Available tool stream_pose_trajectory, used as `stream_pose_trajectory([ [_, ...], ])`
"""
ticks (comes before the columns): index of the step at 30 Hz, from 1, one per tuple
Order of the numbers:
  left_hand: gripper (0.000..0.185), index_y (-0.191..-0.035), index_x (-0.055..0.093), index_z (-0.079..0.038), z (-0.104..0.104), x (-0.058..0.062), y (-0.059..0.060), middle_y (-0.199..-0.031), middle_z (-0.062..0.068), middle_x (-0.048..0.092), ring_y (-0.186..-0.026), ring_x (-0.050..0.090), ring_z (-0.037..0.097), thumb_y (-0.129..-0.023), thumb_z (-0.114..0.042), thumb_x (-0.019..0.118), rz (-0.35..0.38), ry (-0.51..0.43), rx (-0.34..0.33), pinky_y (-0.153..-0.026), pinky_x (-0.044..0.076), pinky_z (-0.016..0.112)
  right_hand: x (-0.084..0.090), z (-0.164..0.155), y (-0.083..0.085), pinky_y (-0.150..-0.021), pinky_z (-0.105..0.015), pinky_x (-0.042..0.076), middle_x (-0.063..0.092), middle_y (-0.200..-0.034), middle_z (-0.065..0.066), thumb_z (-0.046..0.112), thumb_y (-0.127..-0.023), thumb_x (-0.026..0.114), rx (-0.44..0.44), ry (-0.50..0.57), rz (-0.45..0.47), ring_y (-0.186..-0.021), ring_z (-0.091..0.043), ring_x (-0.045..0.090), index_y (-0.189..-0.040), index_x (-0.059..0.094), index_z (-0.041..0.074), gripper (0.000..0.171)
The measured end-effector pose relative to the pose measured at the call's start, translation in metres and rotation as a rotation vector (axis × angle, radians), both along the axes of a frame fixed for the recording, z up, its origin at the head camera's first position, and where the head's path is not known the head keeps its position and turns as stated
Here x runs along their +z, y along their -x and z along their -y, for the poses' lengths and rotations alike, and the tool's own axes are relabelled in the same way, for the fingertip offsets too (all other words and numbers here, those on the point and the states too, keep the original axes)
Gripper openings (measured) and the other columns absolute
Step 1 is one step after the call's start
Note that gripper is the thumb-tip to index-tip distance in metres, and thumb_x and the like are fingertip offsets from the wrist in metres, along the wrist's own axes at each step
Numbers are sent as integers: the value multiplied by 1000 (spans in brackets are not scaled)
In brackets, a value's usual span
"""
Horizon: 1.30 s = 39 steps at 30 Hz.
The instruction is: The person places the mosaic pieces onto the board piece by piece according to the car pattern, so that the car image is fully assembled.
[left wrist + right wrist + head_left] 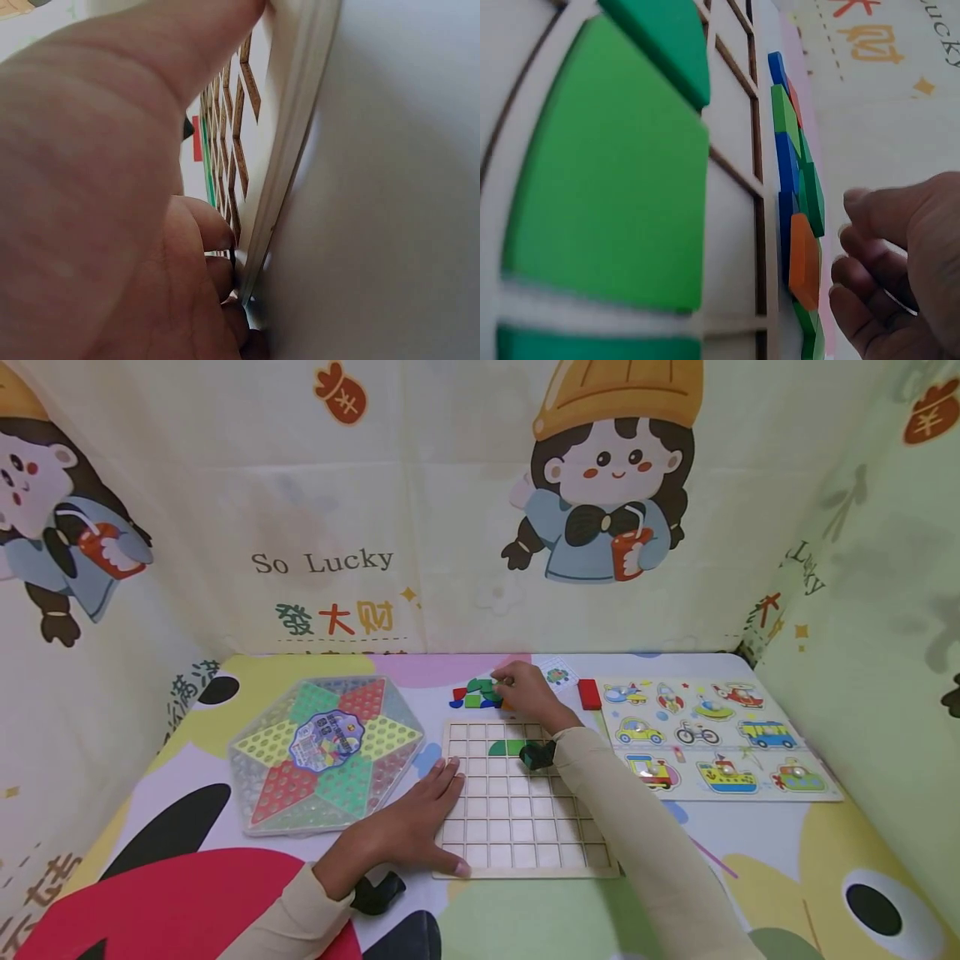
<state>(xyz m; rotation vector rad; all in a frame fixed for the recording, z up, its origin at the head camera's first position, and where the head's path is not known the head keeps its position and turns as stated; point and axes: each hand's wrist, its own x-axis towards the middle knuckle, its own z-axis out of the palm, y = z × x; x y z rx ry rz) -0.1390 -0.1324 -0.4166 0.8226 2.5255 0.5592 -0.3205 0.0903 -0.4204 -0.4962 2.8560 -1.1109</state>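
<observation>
A wooden grid board (491,810) lies flat on the table. My left hand (408,822) rests against its left side, thumb on the near left corner and fingers spread along the edge. In the board's upper rows sit a light green square piece (615,172) and a dark green rounded piece (497,748); more dark green shows beyond the square. Past the far edge, my right hand (531,692) hovers by a pile of coloured pieces (472,695). Its fingers are loosely bent, with nothing visible between them. The pile includes an orange piece (804,262) and blue pieces (786,161).
To the left lies a hexagonal Chinese checkers board (326,793) under clear plastic. On the right is a vehicle picture puzzle board (697,764), with a red block (589,694) beside its far left corner. A small patterned card (558,675) lies behind the right hand.
</observation>
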Motion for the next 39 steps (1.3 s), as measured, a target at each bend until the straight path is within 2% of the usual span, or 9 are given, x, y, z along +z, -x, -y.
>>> stream_pose_trajectory([
  [7,116,-156,15,-4,-1,-2,0,-163,10,-1,-147,-7,30,-75,-64,73,1,3,5,-114,14,51,-3,7,6,-94,-36,48,61,-121,-7,12,-95,64,-41,-7,17,-106,-22,57,-124,66,3,30],
  [13,116,-156,15,-5,-2,-1,0,-163,10,-1,-147,-7,30,-75,-63,73,3,4,9,-115,13,51,-5,8,8,-95,-38,47,62,-121,-8,12,-96,63,-43,-6,54,-108,-23,58,-124,67,4,30],
  [23,117,-156,15,-5,-2,-2,0,-163,10,-1,-147,-7,29,-74,-65,73,-5,11,13,-114,14,51,-7,13,7,-91,-36,47,61,-111,-9,13,-92,69,-11,-47,53,-101,-21,54,-119,70,2,29],
  [31,117,-156,15,-5,-2,-2,-1,-163,9,-1,-147,-7,28,-73,-66,72,-13,21,14,-115,13,50,-5,16,4,-92,-37,45,60,-109,-8,12,-95,65,-38,-74,46,-100,-22,52,-111,74,3,20],
  [34,117,-156,15,-5,-2,-2,-1,-163,9,-1,-147,-7,28,-73,-67,72,-13,23,11,-115,13,50,-5,16,4,-94,-37,44,59,-108,-7,14,-95,66,-19,-98,39,-101,-21,52,-105,76,5,17],
  [39,117,-156,15,-5,-2,-3,0,-163,9,-1,-147,-7,29,-74,-67,71,-12,26,10,-115,13,50,-6,16,6,-97,-37,43,59,-108,-7,17,-93,69,30,-131,28,-104,-20,52,-104,76,5,18],
])
